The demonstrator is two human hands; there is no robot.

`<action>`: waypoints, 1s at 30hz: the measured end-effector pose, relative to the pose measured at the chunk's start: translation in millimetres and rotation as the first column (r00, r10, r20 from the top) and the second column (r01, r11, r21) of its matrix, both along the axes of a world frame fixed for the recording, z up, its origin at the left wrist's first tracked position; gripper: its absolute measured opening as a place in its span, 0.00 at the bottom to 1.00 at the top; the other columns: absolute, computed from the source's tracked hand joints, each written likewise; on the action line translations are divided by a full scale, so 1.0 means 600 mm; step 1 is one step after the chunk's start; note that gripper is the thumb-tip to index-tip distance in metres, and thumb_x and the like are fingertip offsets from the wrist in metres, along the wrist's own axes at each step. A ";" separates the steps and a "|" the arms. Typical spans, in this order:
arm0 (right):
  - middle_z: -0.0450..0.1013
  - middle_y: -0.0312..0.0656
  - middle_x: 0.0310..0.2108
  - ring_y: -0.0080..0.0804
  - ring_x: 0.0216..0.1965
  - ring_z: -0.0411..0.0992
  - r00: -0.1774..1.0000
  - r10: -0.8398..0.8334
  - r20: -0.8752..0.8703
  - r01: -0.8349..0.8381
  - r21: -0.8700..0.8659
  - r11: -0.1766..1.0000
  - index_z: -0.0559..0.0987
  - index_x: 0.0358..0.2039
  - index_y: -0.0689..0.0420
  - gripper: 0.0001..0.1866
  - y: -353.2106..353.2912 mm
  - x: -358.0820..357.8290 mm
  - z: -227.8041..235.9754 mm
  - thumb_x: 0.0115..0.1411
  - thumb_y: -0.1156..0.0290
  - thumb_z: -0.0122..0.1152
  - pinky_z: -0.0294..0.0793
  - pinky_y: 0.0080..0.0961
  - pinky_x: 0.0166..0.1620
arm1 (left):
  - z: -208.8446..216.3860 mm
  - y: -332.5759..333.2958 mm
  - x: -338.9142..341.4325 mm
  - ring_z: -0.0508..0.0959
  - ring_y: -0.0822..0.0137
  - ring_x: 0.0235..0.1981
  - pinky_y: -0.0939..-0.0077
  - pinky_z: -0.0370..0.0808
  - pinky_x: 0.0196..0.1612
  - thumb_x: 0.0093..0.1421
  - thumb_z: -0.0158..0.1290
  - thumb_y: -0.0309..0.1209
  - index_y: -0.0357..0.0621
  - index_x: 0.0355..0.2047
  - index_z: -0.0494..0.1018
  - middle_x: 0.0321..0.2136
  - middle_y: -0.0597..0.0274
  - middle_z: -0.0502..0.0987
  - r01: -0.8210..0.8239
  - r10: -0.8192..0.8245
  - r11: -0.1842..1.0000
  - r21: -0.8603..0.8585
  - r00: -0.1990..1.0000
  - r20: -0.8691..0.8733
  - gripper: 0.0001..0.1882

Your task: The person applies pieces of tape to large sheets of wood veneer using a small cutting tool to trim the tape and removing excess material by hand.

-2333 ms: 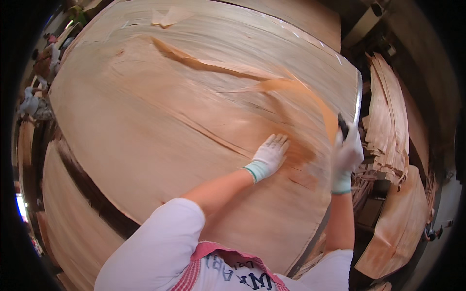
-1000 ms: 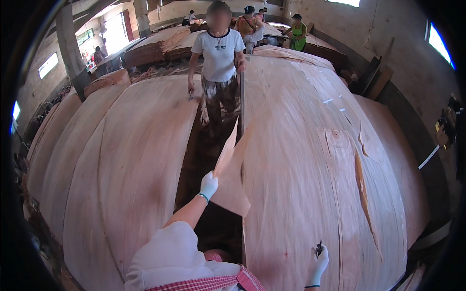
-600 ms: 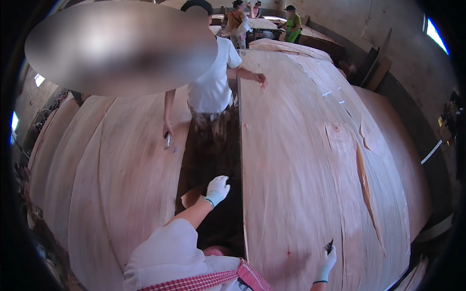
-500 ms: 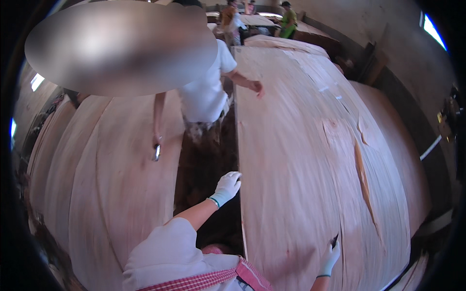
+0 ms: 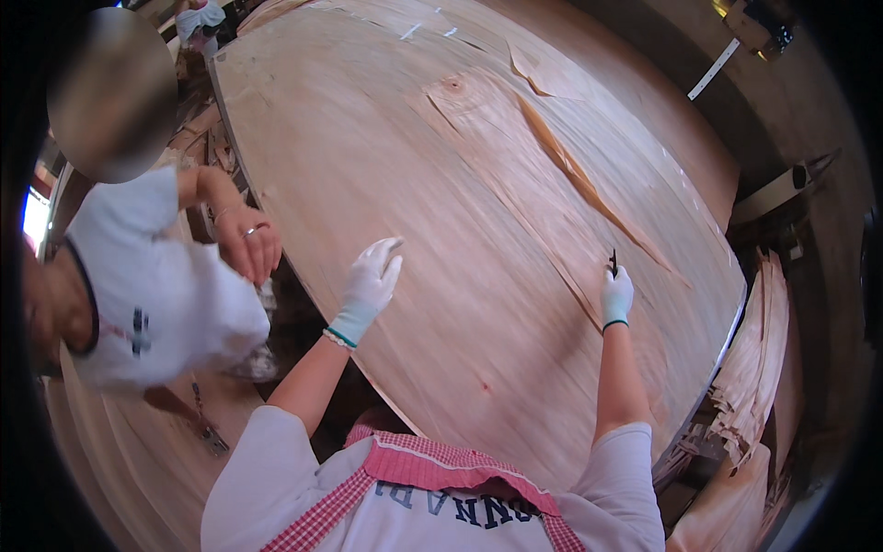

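My right hand (image 5: 617, 296), in a white glove with a green cuff edge, is closed on a slim dark pointed tool (image 5: 613, 262), perhaps a knife. It is over a large pale wood veneer sheet (image 5: 423, 184), beside a long raised seam. My left hand (image 5: 370, 281), gloved the same way, has its fingers stretched out over the sheet near its left edge. I see nothing held in it. Farther off, an orange-brown split or folded strip (image 5: 570, 170) runs across the veneer. A knot-marked veneer piece (image 5: 455, 87) lies around there too.
Close on my left stands a co-worker in a white shirt (image 5: 166, 276), one hand (image 5: 248, 241) near the sheet's edge. Another veneer stack (image 5: 120, 451) lies behind them at lower left. Ragged veneer scraps (image 5: 754, 359) hang at the right. A dark gap separates the stacks.
My view has turned right. My left hand has left the stack's edge and is now over the sheet. The right hand still holds the dark tool. The co-worker is much nearer on my left.
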State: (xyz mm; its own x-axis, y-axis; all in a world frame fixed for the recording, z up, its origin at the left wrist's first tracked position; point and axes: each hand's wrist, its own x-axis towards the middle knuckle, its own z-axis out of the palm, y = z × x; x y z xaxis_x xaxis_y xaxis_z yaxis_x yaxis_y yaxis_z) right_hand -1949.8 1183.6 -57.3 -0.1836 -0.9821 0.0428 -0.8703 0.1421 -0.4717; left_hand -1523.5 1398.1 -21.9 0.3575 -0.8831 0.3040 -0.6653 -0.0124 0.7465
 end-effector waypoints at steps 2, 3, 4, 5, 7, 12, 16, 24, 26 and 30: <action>0.76 0.56 0.34 0.55 0.39 0.74 0.998 -0.069 -0.008 0.070 0.048 0.996 0.74 0.35 0.61 0.17 -0.025 0.006 -0.018 0.60 0.57 0.57 0.70 0.45 0.41 | 0.012 -0.052 -0.010 0.75 0.50 0.48 0.60 0.70 0.53 0.61 0.51 0.30 0.40 0.48 0.73 0.45 0.50 0.77 0.041 -0.041 0.999 -0.003 0.999 0.013 0.15; 0.76 0.56 0.34 0.55 0.39 0.74 0.999 -0.035 -0.001 0.035 0.046 0.998 0.74 0.35 0.61 0.17 -0.028 0.002 -0.038 0.60 0.58 0.58 0.70 0.45 0.41 | 0.008 -0.072 -0.016 0.75 0.50 0.48 0.60 0.70 0.53 0.61 0.51 0.29 0.40 0.47 0.73 0.45 0.50 0.77 0.064 -0.063 0.998 -0.023 0.998 0.029 0.15; 0.76 0.55 0.34 0.56 0.39 0.74 1.000 -0.003 0.007 0.002 0.043 0.999 0.73 0.35 0.61 0.16 -0.024 -0.006 -0.059 0.59 0.59 0.59 0.70 0.46 0.41 | -0.003 -0.095 -0.024 0.75 0.50 0.48 0.60 0.71 0.52 0.60 0.51 0.29 0.41 0.47 0.73 0.44 0.50 0.77 0.089 -0.087 0.995 -0.044 0.995 0.045 0.14; 0.76 0.55 0.33 0.56 0.38 0.74 1.000 0.023 0.019 -0.023 0.033 0.999 0.72 0.35 0.61 0.16 -0.026 -0.011 -0.077 0.59 0.59 0.60 0.70 0.46 0.41 | -0.013 -0.126 -0.031 0.75 0.50 0.48 0.60 0.71 0.52 0.60 0.51 0.29 0.41 0.46 0.73 0.44 0.50 0.77 0.122 -0.117 0.990 -0.070 0.991 0.066 0.14; 0.76 0.55 0.33 0.56 0.38 0.73 0.998 0.012 0.055 -0.016 0.073 0.997 0.72 0.34 0.60 0.15 -0.035 -0.001 -0.084 0.58 0.61 0.60 0.70 0.46 0.40 | -0.027 -0.193 -0.046 0.73 0.50 0.52 0.61 0.69 0.55 0.61 0.51 0.31 0.41 0.48 0.73 0.47 0.49 0.75 0.180 -0.176 0.983 -0.034 0.981 0.080 0.16; 0.76 0.55 0.32 0.58 0.38 0.73 0.999 0.005 0.041 -0.005 0.015 1.000 0.71 0.33 0.60 0.14 -0.029 -0.016 -0.091 0.57 0.63 0.62 0.70 0.45 0.39 | -0.069 -0.415 -0.127 0.67 0.50 0.58 0.60 0.63 0.60 0.61 0.50 0.37 0.40 0.50 0.70 0.52 0.50 0.72 0.222 -0.229 0.973 0.059 0.905 0.360 0.20; 0.75 0.54 0.31 0.55 0.37 0.74 0.988 0.038 -0.148 -0.019 0.132 0.991 0.72 0.33 0.60 0.13 -0.043 0.029 -0.036 0.57 0.63 0.61 0.71 0.43 0.38 | -0.138 -0.535 -0.142 0.68 0.52 0.56 0.61 0.63 0.60 0.59 0.51 0.39 0.41 0.48 0.70 0.50 0.51 0.72 0.126 -0.145 0.989 0.073 0.843 0.518 0.20; 0.76 0.55 0.36 0.51 0.38 0.74 0.962 0.273 0.022 -0.262 -0.212 0.941 0.76 0.38 0.62 0.18 -0.335 0.213 0.055 0.57 0.59 0.64 0.71 0.42 0.41 | -0.181 -0.561 -0.135 0.72 0.55 0.46 0.61 0.68 0.54 0.57 0.53 0.37 0.44 0.37 0.71 0.39 0.55 0.73 0.094 -0.084 0.996 0.005 0.863 0.499 0.12; 0.76 0.53 0.40 0.51 0.42 0.75 0.943 0.314 -0.107 -0.332 -0.319 0.888 0.76 0.40 0.60 0.19 -0.408 0.272 0.038 0.55 0.59 0.65 0.73 0.41 0.45 | -0.201 -0.569 -0.150 0.73 0.55 0.45 0.61 0.68 0.53 0.57 0.53 0.37 0.44 0.36 0.71 0.38 0.55 0.74 0.075 -0.056 0.997 -0.015 0.851 0.521 0.11; 0.75 0.52 0.45 0.51 0.45 0.75 0.918 0.252 -0.308 -0.299 -0.115 0.947 0.76 0.44 0.57 0.17 -0.487 0.320 -0.016 0.58 0.60 0.60 0.74 0.41 0.47 | -0.188 -0.561 -0.179 0.73 0.56 0.44 0.61 0.68 0.53 0.57 0.53 0.36 0.44 0.36 0.71 0.38 0.56 0.74 0.092 -0.012 0.988 -0.127 0.852 0.524 0.11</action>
